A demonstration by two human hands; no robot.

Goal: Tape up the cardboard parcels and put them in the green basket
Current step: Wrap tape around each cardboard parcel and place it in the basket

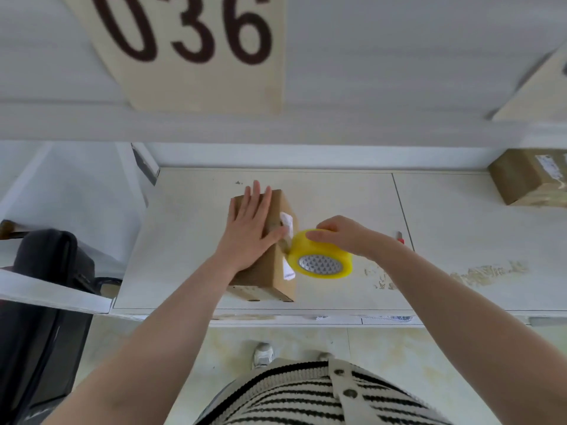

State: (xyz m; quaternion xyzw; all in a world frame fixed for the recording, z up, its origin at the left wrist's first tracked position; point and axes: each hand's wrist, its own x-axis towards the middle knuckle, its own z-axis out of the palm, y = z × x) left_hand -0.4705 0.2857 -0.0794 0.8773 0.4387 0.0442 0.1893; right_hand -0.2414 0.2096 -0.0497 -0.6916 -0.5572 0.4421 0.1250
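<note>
A small brown cardboard parcel (277, 271) lies on the white table (352, 197), with a white label on its right side. My left hand (250, 228) presses flat on the parcel's top, fingers straight. My right hand (346, 234) grips a roll of yellow tape (320, 253) from above, held against the parcel's right side. A second brown parcel (530, 176) sits at the table's far right. The green basket is out of sight.
A small red-tipped tool (399, 237) lies on the table just behind my right wrist. A black bag (43, 286) stands on the floor at the left. A card numbered 036 (196, 47) hangs on the wall above. The table's near edge runs in front of my body.
</note>
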